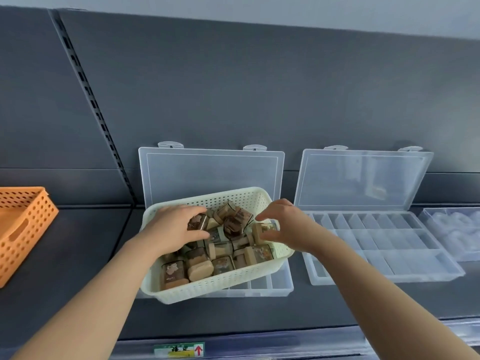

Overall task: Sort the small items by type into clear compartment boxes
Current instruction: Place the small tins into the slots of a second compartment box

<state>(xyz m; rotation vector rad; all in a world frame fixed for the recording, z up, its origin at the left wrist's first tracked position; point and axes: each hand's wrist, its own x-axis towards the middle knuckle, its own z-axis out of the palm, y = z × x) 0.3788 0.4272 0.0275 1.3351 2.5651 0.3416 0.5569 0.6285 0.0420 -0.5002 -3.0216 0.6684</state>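
Cream basket [226, 288]: picking step; atop clear box [262, 285]
Left hand [170, 228]: fingers curled round brown jar [197, 222]
Right hand [287, 226]: pinching tan-capped jar [262, 229]
Next: lift out; match to compartments [389, 242]

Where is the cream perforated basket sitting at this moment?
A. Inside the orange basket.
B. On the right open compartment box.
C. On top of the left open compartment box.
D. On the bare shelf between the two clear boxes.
C: the cream basket of small containers rests on the left compartment box, whose dividers show under the basket's front right corner.
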